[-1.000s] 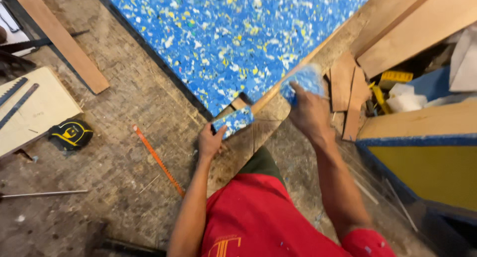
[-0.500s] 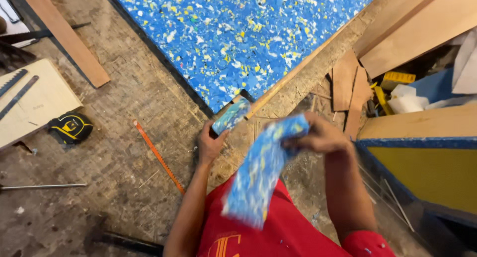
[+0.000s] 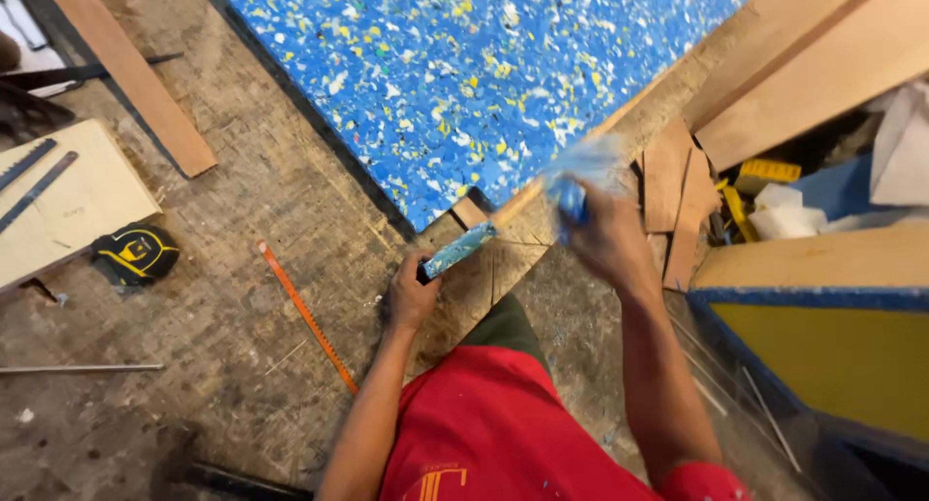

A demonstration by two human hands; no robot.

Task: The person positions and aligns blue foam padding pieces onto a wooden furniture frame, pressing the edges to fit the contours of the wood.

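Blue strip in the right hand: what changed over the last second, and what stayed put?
The right hand swung its blue strip down toward the red shirt, then back up near the speckled blue board, keeping its grip. The left hand kept holding the smaller blue piece on the floor. Tape measure and orange ruler unmoved.

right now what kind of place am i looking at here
Most likely a workshop for cutting board or panel material. A big blue speckled panel lies on the scuffed floor, wooden offcuts are piled beside it, and a tape measure sits near an orange ruler.
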